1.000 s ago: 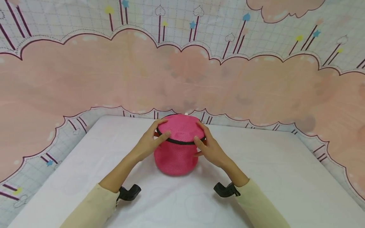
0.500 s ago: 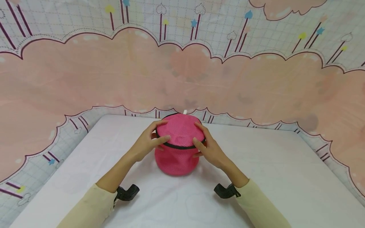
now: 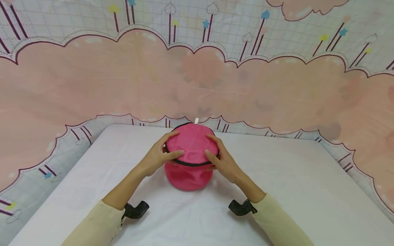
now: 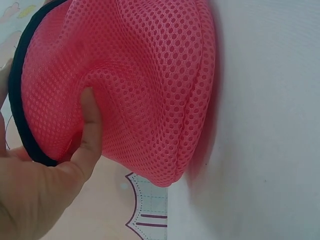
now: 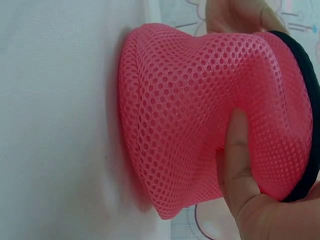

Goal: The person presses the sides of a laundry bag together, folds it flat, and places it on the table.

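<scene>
A pink mesh laundry bag with black trim stands on the white table, its round top tilted toward me. My left hand grips its left side near the trim, thumb on the top. On the opposite side my right hand holds it the same way. Each wrist view shows the bag's side wall dented and creased: the bag has a finger pressing into its mesh in the left one, and the bag likewise in the right one. Some fingers are hidden behind the bag.
The white table stretches around the bag on both sides. Behind it hangs a pink and white patterned cloth. A small white tag sticks up at the bag's far edge. Black devices sit at both wrists.
Both hands have tipped the bag's top toward me. The front of the black trim has come lower, and the wall beneath it looks shorter and more crumpled.
</scene>
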{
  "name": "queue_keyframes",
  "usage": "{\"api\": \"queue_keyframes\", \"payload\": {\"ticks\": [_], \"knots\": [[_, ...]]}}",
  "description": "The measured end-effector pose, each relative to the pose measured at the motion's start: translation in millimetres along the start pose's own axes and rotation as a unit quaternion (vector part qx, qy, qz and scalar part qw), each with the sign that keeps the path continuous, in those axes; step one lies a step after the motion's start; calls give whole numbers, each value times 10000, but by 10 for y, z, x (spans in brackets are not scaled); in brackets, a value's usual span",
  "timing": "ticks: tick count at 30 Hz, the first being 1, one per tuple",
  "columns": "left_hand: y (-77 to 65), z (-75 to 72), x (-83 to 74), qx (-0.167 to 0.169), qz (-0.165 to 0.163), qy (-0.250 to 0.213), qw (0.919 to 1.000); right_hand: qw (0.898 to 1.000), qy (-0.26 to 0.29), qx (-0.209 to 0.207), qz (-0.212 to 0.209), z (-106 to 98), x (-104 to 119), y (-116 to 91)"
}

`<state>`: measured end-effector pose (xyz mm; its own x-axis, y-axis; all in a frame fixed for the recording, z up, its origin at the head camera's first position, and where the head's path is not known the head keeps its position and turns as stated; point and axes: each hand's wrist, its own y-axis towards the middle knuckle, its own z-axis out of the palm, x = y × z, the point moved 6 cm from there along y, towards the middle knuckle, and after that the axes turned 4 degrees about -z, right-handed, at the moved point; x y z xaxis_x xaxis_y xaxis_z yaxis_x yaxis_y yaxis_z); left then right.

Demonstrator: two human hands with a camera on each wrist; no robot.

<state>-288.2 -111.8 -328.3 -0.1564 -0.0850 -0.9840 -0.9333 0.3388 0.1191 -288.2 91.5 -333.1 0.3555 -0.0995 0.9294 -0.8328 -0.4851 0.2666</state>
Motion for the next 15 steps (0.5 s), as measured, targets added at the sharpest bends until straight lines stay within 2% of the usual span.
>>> {"api": "queue_keyframes", "payload": {"ticks": [15], "knots": [[1,-12,55,-206,-24,176,9996,9997,215,-120,40,16,-70,-7]]}}
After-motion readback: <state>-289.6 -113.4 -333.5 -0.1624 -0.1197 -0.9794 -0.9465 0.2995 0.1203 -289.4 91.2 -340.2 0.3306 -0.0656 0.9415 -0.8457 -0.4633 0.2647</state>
